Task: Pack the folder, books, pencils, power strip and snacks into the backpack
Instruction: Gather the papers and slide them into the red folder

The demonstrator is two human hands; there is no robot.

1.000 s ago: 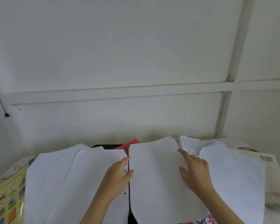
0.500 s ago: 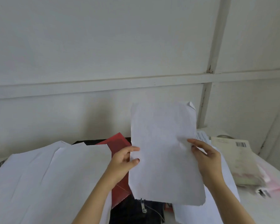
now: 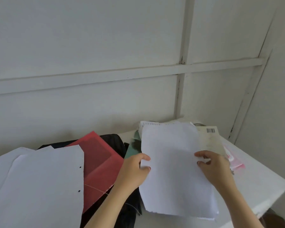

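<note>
Fingers: left hand [image 3: 133, 171] pinches sheet [image 3: 171, 175] at its 9 o'clock edge; right hand [image 3: 218, 170] grips its 3 o'clock edge
Folder [image 3: 99, 160]: 9 o'clock of sheet, on backpack [image 3: 113, 139], partly under papers [image 3: 39, 186]
Book [image 3: 211, 142]: 2 o'clock, partly under sheet

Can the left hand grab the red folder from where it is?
Probably yes. The folder's right part lies bare, just beside the left hand, with nothing between them. But that hand grips a sheet, so it would need to let go first. Papers cover the folder's left part.
</note>
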